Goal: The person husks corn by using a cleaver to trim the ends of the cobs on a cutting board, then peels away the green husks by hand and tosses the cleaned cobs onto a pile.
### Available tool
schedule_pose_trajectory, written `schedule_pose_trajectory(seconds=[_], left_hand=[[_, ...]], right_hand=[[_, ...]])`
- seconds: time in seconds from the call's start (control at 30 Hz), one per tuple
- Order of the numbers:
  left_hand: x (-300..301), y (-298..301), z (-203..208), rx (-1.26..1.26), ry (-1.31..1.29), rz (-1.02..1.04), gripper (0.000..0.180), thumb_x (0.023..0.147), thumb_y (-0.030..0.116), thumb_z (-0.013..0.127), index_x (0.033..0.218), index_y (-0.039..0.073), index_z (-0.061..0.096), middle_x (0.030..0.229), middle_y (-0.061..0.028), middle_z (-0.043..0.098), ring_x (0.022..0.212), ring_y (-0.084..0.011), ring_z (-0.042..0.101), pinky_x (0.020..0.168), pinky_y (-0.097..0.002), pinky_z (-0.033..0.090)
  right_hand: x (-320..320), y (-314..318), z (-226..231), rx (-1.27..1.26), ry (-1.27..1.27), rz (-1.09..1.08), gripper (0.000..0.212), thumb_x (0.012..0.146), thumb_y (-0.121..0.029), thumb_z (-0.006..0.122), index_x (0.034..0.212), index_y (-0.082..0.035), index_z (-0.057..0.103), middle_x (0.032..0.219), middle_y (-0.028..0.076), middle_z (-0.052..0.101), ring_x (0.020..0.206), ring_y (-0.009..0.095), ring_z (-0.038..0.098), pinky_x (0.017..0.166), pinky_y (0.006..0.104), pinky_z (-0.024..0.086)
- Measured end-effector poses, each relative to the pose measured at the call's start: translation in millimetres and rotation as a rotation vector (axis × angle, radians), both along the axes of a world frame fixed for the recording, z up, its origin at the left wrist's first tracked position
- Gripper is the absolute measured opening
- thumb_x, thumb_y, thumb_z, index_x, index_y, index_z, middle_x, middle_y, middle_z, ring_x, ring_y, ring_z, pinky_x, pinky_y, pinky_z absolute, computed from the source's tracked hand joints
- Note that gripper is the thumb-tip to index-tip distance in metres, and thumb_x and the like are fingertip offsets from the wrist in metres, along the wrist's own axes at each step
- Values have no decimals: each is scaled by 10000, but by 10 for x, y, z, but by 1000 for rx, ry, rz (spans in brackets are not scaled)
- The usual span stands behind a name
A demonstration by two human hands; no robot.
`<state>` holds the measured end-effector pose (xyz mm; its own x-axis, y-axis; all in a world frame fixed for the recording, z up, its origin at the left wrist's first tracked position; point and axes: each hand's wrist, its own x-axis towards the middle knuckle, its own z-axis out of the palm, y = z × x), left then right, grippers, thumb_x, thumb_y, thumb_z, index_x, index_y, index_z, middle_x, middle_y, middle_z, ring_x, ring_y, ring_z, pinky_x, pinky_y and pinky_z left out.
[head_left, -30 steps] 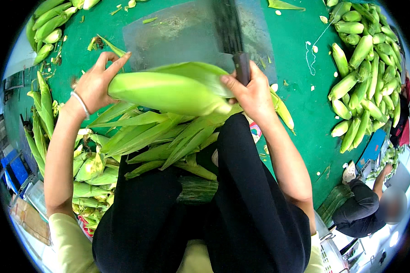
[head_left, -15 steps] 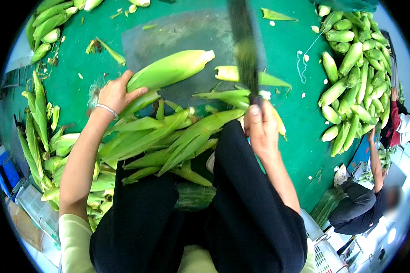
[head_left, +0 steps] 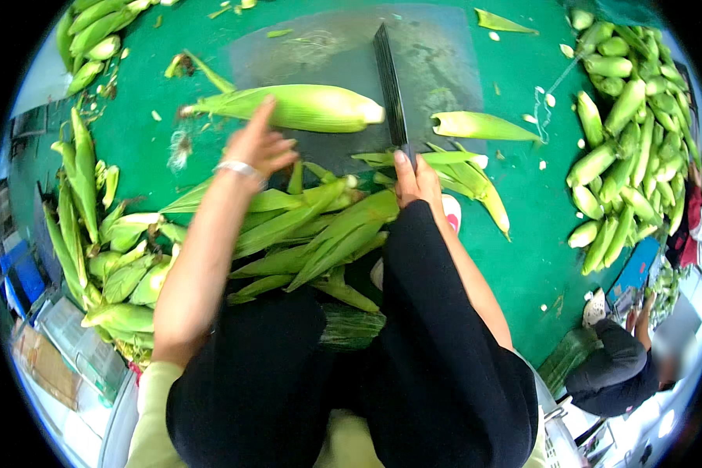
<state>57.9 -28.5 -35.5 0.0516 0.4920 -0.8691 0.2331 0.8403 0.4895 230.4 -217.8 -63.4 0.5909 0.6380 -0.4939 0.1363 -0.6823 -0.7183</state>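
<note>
An ear of corn (head_left: 320, 108) in its green husk is laid crosswise on a grey sheet (head_left: 437, 62), with its pale stalk end turned to the right and its tapered end carried past the sheet's left edge. The left hand (head_left: 259, 152) is held at the near side of the ear, its fingers spread apart and one extended over the husk; because of blur, whether the ear is touched cannot be told. A dark knife (head_left: 391, 86) is gripped by the right hand (head_left: 417, 178), the fingers clamped on its handle, with the blade pointed away just beside the stalk end. To the right, a loose husk piece (head_left: 483, 126) is seen. Husk leaves (head_left: 320, 226) are heaped near the knees, and unshucked ears (head_left: 632, 140) are piled on the green floor (head_left: 522, 226) at far right.
</note>
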Motion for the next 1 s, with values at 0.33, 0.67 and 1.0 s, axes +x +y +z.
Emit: schedule_pose_trajectory(seconds=[0.33, 0.67, 1.0], left_hand=[[233, 106, 61, 949, 201, -767, 763, 671, 309, 696, 1258, 19, 306, 1089, -276, 521, 998, -401, 537, 855, -404, 434], [195, 241, -20, 873, 323, -1447, 741, 667, 292, 669, 1318, 166, 339, 1075, -217, 539, 985, -373, 531, 854, -402, 434], [147, 360, -73, 805, 295, -1467, 725, 651, 253, 683, 1296, 163, 363, 1122, -213, 533, 1004, -373, 530, 871, -397, 435]], right_hand=[[95, -315, 631, 89, -83, 208, 358, 877, -382, 497, 879, -24, 497, 644, 205, 550, 640, 391, 574, 569, 421, 433], [309, 162, 265, 92, -29, 178, 452, 891, -411, 468, 770, 23, 500, 643, 246, 533, 655, 415, 553, 610, 444, 422], [315, 254, 37, 25, -66, 236, 511, 894, -439, 445, 842, 61, 535, 737, 258, 576, 705, 408, 573, 649, 446, 433]])
